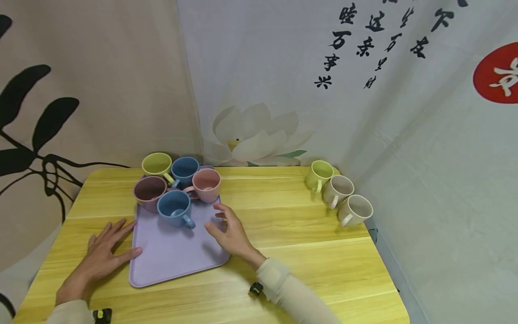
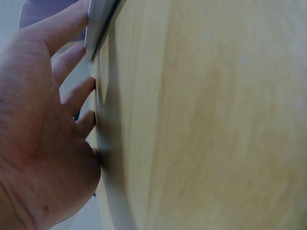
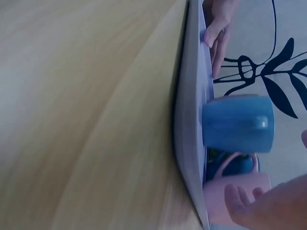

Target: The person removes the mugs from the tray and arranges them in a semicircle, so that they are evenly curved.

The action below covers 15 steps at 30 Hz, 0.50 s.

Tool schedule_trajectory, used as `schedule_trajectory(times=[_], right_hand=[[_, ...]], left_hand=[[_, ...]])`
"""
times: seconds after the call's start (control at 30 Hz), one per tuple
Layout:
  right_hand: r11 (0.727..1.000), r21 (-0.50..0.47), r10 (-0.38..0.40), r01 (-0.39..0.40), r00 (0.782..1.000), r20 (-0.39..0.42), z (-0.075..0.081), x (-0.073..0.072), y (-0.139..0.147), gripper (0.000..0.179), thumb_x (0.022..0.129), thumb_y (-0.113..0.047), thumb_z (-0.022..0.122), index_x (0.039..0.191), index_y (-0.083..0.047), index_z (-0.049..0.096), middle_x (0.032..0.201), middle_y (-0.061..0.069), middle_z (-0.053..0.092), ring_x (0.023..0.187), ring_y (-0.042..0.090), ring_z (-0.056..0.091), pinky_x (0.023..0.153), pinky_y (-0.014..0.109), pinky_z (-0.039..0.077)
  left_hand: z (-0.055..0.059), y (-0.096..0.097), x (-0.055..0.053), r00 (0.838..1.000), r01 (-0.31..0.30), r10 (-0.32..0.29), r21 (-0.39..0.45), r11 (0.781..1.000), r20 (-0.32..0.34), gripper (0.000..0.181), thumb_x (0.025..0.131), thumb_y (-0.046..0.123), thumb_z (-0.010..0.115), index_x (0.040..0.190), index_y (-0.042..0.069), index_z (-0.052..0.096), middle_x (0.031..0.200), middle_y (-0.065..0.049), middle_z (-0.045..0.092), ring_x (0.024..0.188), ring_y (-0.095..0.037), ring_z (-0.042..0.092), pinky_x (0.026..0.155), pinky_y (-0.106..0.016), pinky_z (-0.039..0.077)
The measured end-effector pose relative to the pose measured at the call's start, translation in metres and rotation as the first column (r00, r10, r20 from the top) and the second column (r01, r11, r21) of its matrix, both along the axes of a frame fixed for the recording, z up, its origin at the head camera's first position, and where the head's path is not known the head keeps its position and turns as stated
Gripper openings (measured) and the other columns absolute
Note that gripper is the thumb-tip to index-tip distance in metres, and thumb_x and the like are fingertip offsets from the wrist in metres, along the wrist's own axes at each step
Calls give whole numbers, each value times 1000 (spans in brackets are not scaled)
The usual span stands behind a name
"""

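Observation:
A lilac tray [image 1: 178, 258] lies on the table with several mugs grouped at its back end. My left hand [image 1: 101, 254] touches the tray's left edge, fingers spread and straight, with the thumb at the rim. My right hand [image 1: 234, 234] is over the tray's right side, fingers loosely bent and holding nothing. Its fingertips are close to a pink mug [image 1: 207, 185]; whether they touch it I cannot tell. A blue mug [image 1: 174, 209] stands in front, handle toward the right hand. Behind are a mauve mug [image 1: 149, 194], a yellow-green mug [image 1: 156, 164] and a second blue mug [image 1: 185, 170].
At the table's right edge stand a lime-green mug [image 1: 319, 174] and two off-white mugs, one in the middle [image 1: 338, 189] and one nearest [image 1: 355, 209]. A printed curtain [image 1: 259, 67] hangs right behind the wooden table [image 1: 283, 216].

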State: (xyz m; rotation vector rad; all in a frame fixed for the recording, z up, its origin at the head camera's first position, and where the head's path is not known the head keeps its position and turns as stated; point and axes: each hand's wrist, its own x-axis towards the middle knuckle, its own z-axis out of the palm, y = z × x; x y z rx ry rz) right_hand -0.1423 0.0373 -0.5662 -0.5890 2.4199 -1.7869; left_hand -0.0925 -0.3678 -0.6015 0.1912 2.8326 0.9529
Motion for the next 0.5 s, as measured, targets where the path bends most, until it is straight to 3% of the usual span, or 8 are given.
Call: schedule_trajectory(times=[0.1,0.33,0.5], right_hand=[[1000,12,28,-28,1000,3,-1,1,-11,60,110,-25,73,163,-7,51,164,22,60,141,48,67,114,54,63],[994,19,102,-104,992,70,-7,6,-31,60,110,-25,75,161,-3,53,160,24,63,128,38,78,102,24,63],[994,37,103,-105,994,47,-11,8,-43,48,110,-22,75,153,-3,60,153,19,70,119,23,81,98,19,62]], left_hand=[[-1,0,0,1000,-2,2,1,1000,4,95,105,50,77,179,12,32,184,-39,14,166,-75,-4,121,-97,-13],[0,0,0,1000,-2,2,6,1000,8,95,104,50,78,178,12,32,184,-39,14,166,-74,-5,121,-97,-14],[1,-1,1,1000,-6,6,5,1000,13,95,105,50,77,179,12,31,184,-39,13,167,-74,-5,122,-96,-16]])
